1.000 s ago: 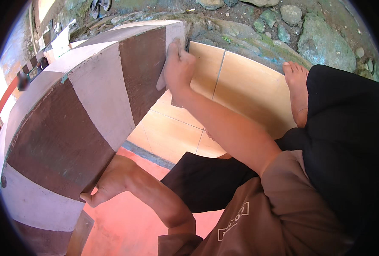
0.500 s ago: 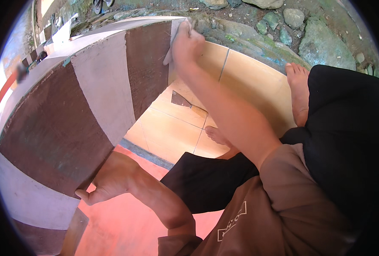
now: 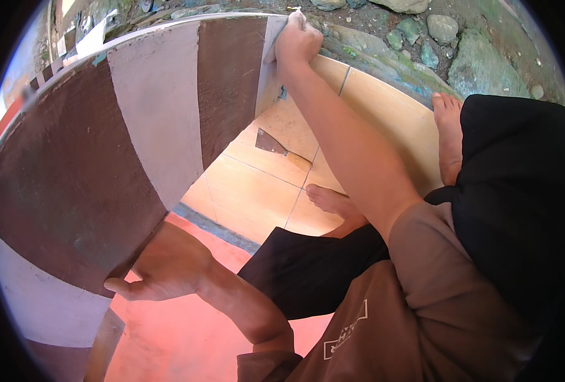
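Observation:
A panel painted in brown and pale lilac stripes (image 3: pixel 155 95) curves across the left side. My left hand (image 3: pixel 168 264) grips its lower edge, thumb showing at the brown stripe and the other fingers hidden behind. My right hand (image 3: pixel 299 41) is stretched to the panel's far end. It is closed on a thin pale-grey sheet (image 3: pixel 271 52) pressed against the lilac end stripe; the sheet's kind is unclear. Below that arm a scraper (image 3: pixel 271 141) with a flat metal blade and wooden handle lies on the tiles.
Beige floor tiles (image 3: pixel 244 172) meet a pinkish-red floor (image 3: pixel 212 331) along a dark strip (image 3: pixel 215 228). My bare feet (image 3: pixel 325 198) rest on the tiles. Past a rough stone edge (image 3: pixel 384 60), rocks (image 3: pixel 443 28) lie on soil. A brown post (image 3: pixel 104 344) stands under the panel's near end.
My right hand has slid up and slightly right to the panel's top corner, with the sheet in it. The left hand keeps its hold. The view has shifted a little.

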The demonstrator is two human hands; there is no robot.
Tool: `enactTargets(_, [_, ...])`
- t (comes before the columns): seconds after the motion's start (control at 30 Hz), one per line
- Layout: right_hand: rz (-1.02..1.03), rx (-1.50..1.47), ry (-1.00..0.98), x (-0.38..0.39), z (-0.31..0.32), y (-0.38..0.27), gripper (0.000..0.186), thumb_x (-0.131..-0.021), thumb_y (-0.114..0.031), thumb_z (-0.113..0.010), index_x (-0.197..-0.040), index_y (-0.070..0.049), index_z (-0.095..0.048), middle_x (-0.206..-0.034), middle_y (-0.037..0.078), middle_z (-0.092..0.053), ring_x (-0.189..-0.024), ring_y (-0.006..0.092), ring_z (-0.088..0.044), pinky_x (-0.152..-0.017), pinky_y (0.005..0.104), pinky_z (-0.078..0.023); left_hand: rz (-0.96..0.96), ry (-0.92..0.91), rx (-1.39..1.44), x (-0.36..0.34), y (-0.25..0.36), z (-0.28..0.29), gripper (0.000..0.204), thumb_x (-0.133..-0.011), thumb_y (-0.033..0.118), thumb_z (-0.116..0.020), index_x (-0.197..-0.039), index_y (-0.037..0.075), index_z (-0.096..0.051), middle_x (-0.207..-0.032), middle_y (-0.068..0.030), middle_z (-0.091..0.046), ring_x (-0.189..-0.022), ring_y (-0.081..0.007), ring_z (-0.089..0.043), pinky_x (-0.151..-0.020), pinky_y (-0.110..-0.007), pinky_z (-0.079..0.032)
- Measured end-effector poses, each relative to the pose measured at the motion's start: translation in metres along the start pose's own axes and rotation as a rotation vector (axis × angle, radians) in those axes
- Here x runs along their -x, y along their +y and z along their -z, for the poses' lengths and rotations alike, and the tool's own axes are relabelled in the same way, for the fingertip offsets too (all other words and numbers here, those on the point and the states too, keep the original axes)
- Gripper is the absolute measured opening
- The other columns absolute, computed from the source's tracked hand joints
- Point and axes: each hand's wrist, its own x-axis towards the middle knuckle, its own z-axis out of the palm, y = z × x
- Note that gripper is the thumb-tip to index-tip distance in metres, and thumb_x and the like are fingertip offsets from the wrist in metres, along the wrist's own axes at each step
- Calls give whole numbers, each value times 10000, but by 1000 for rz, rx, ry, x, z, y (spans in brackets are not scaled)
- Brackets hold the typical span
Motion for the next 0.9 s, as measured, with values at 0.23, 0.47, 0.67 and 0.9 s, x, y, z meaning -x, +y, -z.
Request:
enactTargets(0.23, [344,75,89,84,-9,36,476,-986,-355,-473,-742,33,-603,-649,182,-670,-652,254,-664,-681,413,-512,-73,-69,-289,0,-7,17,725,-1030,568,-431,-1520,42,-338,-1597,-117,-308,-1473,-292,-270,-1229,-498,-199])
enactTargets(0.47, [-172,-82,63,-3,1,-11,458,-963,-342,-509,-794,58,-656,-765,191,-696,-717,296,-670,-748,424,-504,-75,-152,-279,6,-6,9,685,-1026,507,-501,-1516,55,-345,-1584,-101,-337,-1475,-271,-275,-1249,-459,-179])
enactTargets(0.67, [136,209,-21,48,8,15,465,-953,-328,-522,-679,39,-602,-758,184,-683,-651,274,-657,-687,410,-507,-51,-37,-240,7,-6,15,661,-1038,483,-490,-1506,36,-359,-1581,-102,-350,-1480,-263,-264,-1246,-452,-175])
enactTargets(0.9, [-7,-8,50,-22,6,20,494,-968,-352,-518,-791,87,-657,-757,208,-668,-747,334,-633,-746,450,-483,-46,-159,-262,6,-10,12,697,-1040,507,-457,-1525,27,-311,-1605,-120,-291,-1494,-281,-226,-1248,-465,-151])
